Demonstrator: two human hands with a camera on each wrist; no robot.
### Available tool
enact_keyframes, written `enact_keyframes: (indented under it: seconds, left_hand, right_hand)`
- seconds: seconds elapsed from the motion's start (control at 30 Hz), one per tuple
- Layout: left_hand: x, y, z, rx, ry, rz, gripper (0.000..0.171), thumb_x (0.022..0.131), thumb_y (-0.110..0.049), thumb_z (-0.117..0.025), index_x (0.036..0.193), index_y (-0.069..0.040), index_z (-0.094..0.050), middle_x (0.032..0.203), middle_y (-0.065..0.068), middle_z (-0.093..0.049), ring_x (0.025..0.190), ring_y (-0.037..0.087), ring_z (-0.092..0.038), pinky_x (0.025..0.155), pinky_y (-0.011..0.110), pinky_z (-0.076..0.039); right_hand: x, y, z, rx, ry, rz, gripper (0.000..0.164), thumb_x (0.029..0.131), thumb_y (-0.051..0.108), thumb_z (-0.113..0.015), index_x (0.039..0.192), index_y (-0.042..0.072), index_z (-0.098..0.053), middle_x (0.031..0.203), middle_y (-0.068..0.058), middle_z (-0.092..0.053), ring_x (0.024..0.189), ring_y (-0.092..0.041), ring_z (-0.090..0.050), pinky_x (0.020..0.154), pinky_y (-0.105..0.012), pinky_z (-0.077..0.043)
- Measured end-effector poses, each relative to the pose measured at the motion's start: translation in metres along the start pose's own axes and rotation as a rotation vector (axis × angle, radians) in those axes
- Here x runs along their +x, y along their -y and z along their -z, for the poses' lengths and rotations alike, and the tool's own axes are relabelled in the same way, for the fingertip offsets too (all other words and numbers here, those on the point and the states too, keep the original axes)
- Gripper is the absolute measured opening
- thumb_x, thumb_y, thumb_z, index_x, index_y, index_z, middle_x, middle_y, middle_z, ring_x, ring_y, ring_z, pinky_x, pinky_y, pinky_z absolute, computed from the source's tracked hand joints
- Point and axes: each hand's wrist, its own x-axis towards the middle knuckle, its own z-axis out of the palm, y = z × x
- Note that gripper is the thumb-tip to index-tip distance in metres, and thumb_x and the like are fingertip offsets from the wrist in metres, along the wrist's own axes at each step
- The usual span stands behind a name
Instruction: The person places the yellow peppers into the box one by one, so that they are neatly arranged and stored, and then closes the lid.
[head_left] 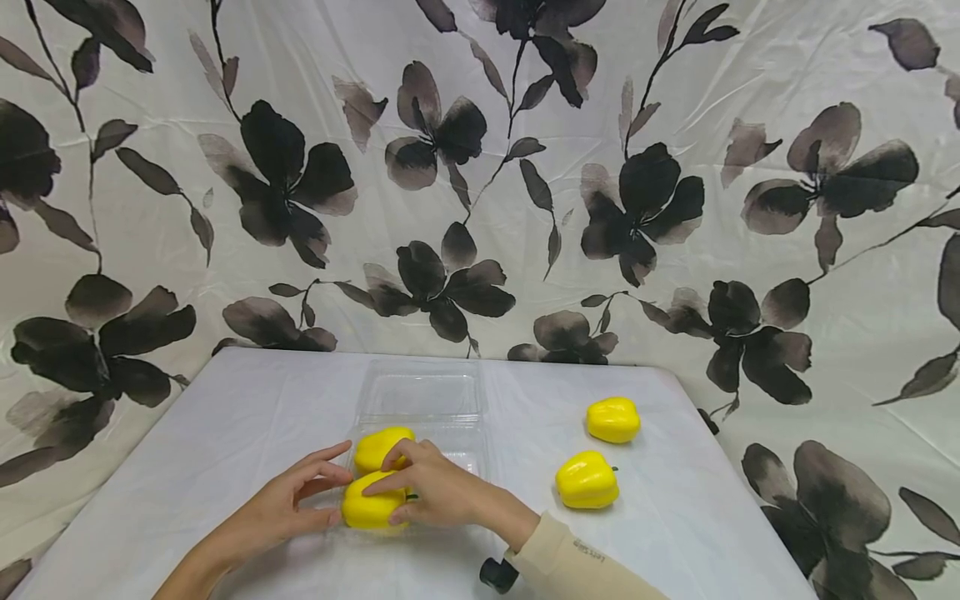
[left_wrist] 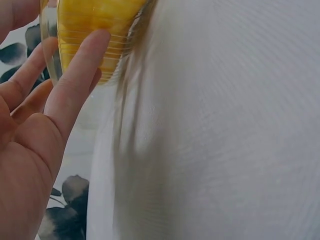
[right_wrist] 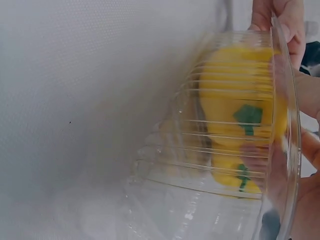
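A clear plastic clamshell container (head_left: 420, 393) lies with its lid opened back on the white-covered table. Inside its left half sit two yellow bell peppers, a rear one (head_left: 377, 450) and a front one (head_left: 362, 510). From above, my right hand (head_left: 446, 492) holds the front pepper between thumb and fingers. My left hand (head_left: 277, 504) is at the container's left side, its fingers loosely spread. In the left wrist view one fingertip (left_wrist: 101, 37) touches the ribbed wall. Through the clear side in the right wrist view, green stems (right_wrist: 248, 115) show on both peppers.
Two more yellow bell peppers, one farther back (head_left: 613, 419) and one nearer (head_left: 587, 481), lie on the table to the right. A small black object (head_left: 498, 575) shows beside the right sleeve. A floral cloth (head_left: 540, 208) hangs behind the table (head_left: 285, 400).
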Motion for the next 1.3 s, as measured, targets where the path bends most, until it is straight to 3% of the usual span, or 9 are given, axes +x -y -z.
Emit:
enact_keyframes:
  seconds: [0.1,0.37,0.77,1.07,1.3]
  left_hand:
    - [0.000,0.000,0.000,-0.007,0.002,0.006,0.038,0.096,-0.017,-0.081,0.130,-0.011,-0.065,0.173,0.023,-0.021,0.143,0.056,-0.045,0.109,0.023,-0.050]
    - [-0.001,-0.001,-0.001,0.020,-0.013,0.034,0.038,0.097,-0.020,-0.080,0.130,-0.012,-0.065,0.174,0.019,-0.022,0.144,0.053,-0.046,0.114,0.056,-0.046]
    - [0.001,-0.004,-0.001,0.035,-0.044,0.117,0.045,0.093,-0.027,-0.084,0.132,-0.015,-0.065,0.177,0.013,-0.017,0.145,0.048,-0.048,0.115,0.058,-0.046]
    - [0.001,-0.007,-0.002,0.032,-0.050,0.114,0.048,0.091,-0.027,-0.086,0.132,-0.012,-0.065,0.177,0.017,-0.017,0.145,0.051,-0.046,0.114,0.053,-0.048]
    - [0.002,-0.005,0.000,0.028,-0.046,0.122,0.051,0.091,-0.027,-0.086,0.133,-0.010,-0.064,0.177,0.017,-0.015,0.145,0.052,-0.046,0.114,0.050,-0.049]
  right_hand:
    - [0.000,-0.001,0.000,0.006,0.007,-0.006,0.047,0.097,0.030,-0.080,0.143,0.031,-0.069,0.142,0.000,-0.056,0.125,-0.012,-0.046,0.103,-0.019,-0.042]
    - [-0.006,-0.005,0.002,0.048,-0.001,-0.006,0.046,0.098,0.028,-0.080,0.143,0.030,-0.069,0.142,0.002,-0.055,0.129,-0.013,-0.047,0.110,-0.024,-0.043]
    - [-0.018,-0.007,0.009,0.029,-0.055,0.025,0.045,0.097,0.024,-0.081,0.140,0.029,-0.071,0.141,0.002,-0.056,0.131,-0.017,-0.050,0.111,-0.025,-0.044]
    - [-0.043,-0.016,0.033,0.079,-0.066,-0.055,0.047,0.097,0.024,-0.081,0.142,0.028,-0.068,0.148,-0.002,-0.054,0.134,-0.018,-0.051,0.108,-0.026,-0.049]
    - [-0.071,-0.034,0.056,0.101,-0.103,-0.125,0.047,0.097,0.022,-0.081,0.142,0.027,-0.068,0.151,-0.001,-0.052,0.138,-0.020,-0.049,0.112,-0.034,-0.050]
